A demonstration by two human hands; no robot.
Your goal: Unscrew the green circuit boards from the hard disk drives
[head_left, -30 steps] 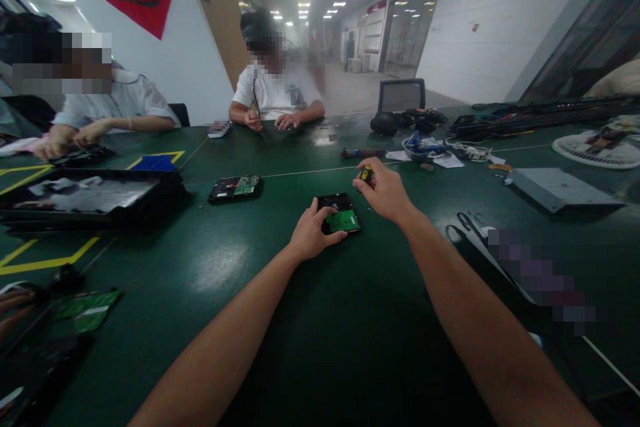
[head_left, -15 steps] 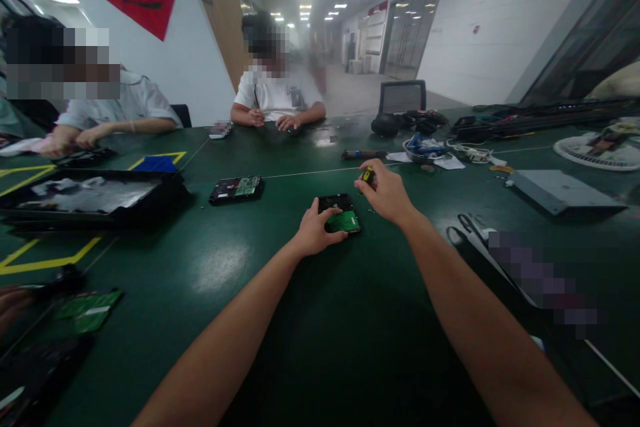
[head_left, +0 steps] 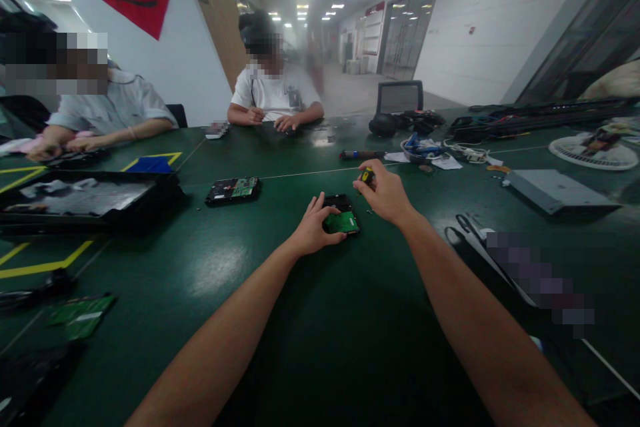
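A black hard drive with a green circuit board (head_left: 343, 222) lies on the dark green table in front of me. My left hand (head_left: 316, 227) grips it from the left, thumb along the near edge and fingers over the far side. In my right hand (head_left: 383, 192) is a screwdriver with a yellow and black handle (head_left: 367, 176). Its thin shaft points down beside the drive's right edge; whether the tip touches anything is too small to tell. Tiny screws (head_left: 369, 211) lie just right of the drive.
A second hard drive (head_left: 233, 191) lies left of my hands, beyond it a black tray (head_left: 95, 210). A loose green circuit board (head_left: 83, 317) is at the lower left. A grey metal box (head_left: 560, 190) stands at the right. Two people (head_left: 275, 90) sit across the table.
My left fingers have shifted slightly on the hard drive, uncovering more of the board. The screwdriver stays beside the drive. A hand at the far left edge has gone from view.
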